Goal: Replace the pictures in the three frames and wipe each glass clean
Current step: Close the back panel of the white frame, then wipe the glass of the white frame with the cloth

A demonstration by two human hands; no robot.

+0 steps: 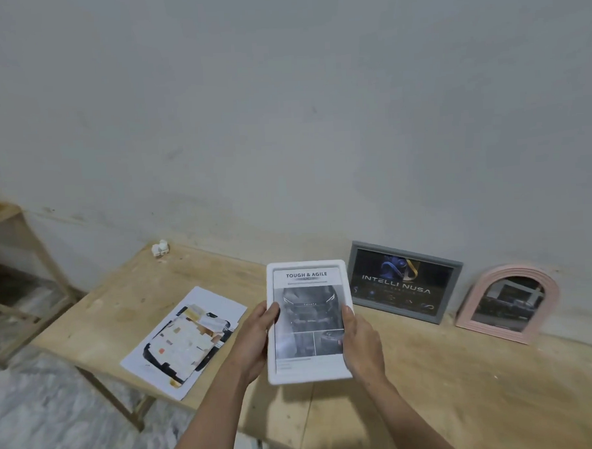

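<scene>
head cam: I see from the wearer's head, facing forward and down | landmark: wooden table (464,386) against the wall (282,89), close below the lens | wide angle: wall fills the frame above the table, floor (42,422) left of it | single view, nothing shared.

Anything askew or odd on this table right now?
Mostly tidy. The loose pictures lie in a skewed, overlapping pile at the table's left. The grey frame and pink arched frame lean against the wall.
</scene>
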